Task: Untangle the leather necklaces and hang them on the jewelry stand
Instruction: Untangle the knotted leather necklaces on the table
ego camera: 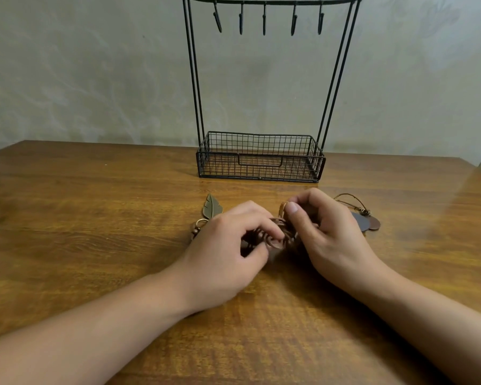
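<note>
A tangle of brown leather necklace cords [278, 232] lies on the wooden table [95, 218] between my hands. My left hand [228, 254] pinches cords at the tangle's left side. My right hand [321, 232] pinches a lighter cord loop at the top of the tangle between thumb and fingers. A bronze feather pendant [213, 207] lies left of my left hand. Round dark disc pendants [365, 221] and a cord loop lie right of my right hand. The black wire jewelry stand [261, 157] stands behind, its several hooks [264, 20] bare.
The stand's wire basket base [314, 162] sits near the table's back edge against a pale wall. Bare wood stretches to the left and right of the hands.
</note>
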